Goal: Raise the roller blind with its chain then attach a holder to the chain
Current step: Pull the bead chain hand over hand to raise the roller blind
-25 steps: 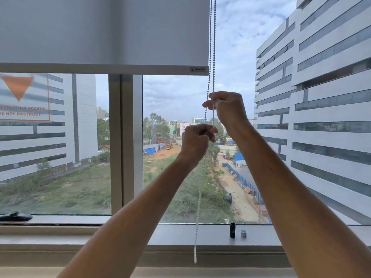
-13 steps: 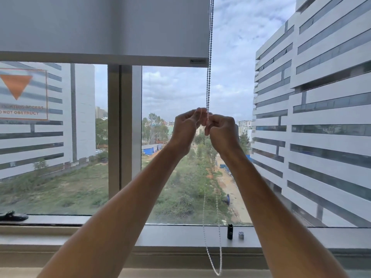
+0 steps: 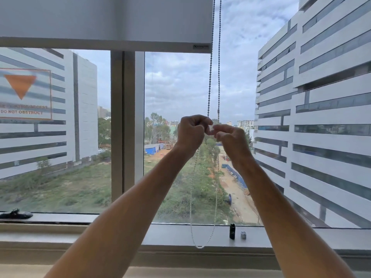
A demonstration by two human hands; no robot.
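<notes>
Both hands raised side by side before the window, fingertips nearly touching; left hand (image 3: 190, 131) curled, pinching the left strand of the chain (image 3: 209, 81); right hand (image 3: 230, 138) curled, pinching something small between thumb and forefinger, too small to identify; chain rising above the hands as two strands, its loop hanging below them to the sill (image 3: 180, 235); blind (image 3: 104, 19) rolled high, above and left of the hands; black holder (image 3: 232, 231) and grey piece (image 3: 243, 235) upright on the sill, below the right hand.
</notes>
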